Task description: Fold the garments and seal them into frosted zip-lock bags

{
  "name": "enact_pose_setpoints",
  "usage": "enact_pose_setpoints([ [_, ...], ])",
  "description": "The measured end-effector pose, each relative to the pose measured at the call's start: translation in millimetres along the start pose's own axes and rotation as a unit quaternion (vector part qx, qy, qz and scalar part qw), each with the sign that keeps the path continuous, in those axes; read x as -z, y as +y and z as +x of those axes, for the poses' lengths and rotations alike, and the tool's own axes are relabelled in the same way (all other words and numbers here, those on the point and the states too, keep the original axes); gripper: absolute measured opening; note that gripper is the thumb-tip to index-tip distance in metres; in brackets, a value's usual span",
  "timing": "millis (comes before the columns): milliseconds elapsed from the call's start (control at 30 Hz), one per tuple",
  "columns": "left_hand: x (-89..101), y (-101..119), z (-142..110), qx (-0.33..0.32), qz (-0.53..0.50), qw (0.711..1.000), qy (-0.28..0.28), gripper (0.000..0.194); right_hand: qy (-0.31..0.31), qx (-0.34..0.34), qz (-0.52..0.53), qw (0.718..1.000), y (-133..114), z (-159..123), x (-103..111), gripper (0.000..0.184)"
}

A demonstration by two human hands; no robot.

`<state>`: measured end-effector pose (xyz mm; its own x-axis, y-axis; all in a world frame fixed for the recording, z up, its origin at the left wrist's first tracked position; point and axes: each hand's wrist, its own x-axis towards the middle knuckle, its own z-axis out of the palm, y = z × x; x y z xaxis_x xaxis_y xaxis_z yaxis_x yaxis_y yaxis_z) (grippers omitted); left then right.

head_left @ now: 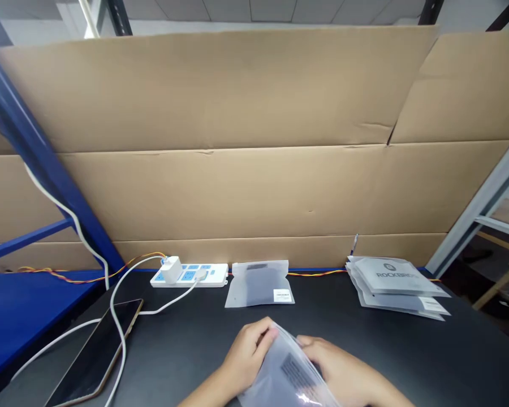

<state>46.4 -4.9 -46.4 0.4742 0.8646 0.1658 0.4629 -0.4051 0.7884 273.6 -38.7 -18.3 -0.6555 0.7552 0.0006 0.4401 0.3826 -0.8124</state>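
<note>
A: Handling of the frosted translucent plastic pouch [285,373]?
B: Likely light, floppy, slippery; best gripped along its edges.
A: Held where?
B: Over the near side of the flat black worktop [186,345], pinched at the upper-left edge by the left hand [246,357], flanked opposite by the bent right hand [339,366]; fingertips partly hidden, cannot tell how firmly gripped.

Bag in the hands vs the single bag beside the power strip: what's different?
Held bag is gripped by the left hand, with the right hand touching it; the lying bag rests untouched on the black tabletop.
Held bag runs off the picture; lying bag is wholly in view.
Held bag shows a dark printed block; lying bag, a white label at lower right.
Shared: both are translucent.
</note>
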Motion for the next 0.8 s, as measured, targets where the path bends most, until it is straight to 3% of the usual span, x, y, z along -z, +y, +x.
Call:
enact_pose_setpoints([
  [67,2.6,5,0,0.001,0.011,1.0,-0.025,0.036,0.012,-0.006,0.004,1.0,-1,-1,4,0.018],
  [200,15.6,11,1,0.0,0.031,0.997,-0.077,0.037,0.071,-0.085,0.032,0.993,12,-7,24,0.011],
  [367,35.6,8,7,0.028,0.063,0.994,-0.081,0.038,0.163,-0.112,0.122,0.973,42,-14,47,0.019],
  [467,61.4,-2,8,0.045,0.108,0.986,-0.115,0.036,0.233,-0.105,0.141,0.957,54,-15,56,0.021],
  [567,105.8,-21,-1,0.077,0.155,0.976,-0.133,0.033,0.27,-0.107,0.119,0.95,60,-18,62,0.024],
  [700,164.8,-51,-16,0.14,0.231,0.961,-0.053,0.03,0.209,-0.113,0.114,0.964,59,-26,65,0.028],
  [800,178.8,-59,-15,0.147,0.291,0.945,0.028,0.024,0.137,-0.118,0.119,0.976,52,-30,66,0.036],
])
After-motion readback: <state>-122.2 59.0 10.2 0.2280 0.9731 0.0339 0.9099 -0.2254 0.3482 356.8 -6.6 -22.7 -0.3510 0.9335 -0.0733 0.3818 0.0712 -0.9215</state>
